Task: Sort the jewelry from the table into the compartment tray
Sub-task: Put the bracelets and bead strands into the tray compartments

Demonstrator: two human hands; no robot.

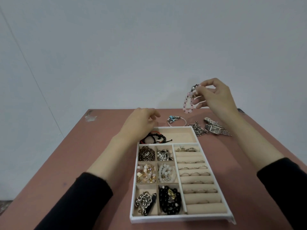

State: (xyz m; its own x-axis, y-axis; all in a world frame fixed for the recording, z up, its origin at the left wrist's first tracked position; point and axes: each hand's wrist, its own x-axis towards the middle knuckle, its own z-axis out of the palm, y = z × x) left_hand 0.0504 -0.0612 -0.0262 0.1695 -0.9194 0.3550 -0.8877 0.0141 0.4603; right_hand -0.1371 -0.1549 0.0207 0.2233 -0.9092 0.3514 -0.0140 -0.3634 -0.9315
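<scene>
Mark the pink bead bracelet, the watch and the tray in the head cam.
pink bead bracelet [186, 110]: head view, bottom beads of the hanging loop.
watch [214, 129]: head view, its square dial.
tray [181, 219]: head view, white front rim.

The compartment tray [182, 219] had a smooth white rim and a matt, velvety beige lining. The wristwatch [214, 129] and the chunky chain [143, 201] looked like polished silver metal. The pink bead bracelet [187, 105] was glossy, the table [99, 138] matt and scuffed at one corner.
</scene>
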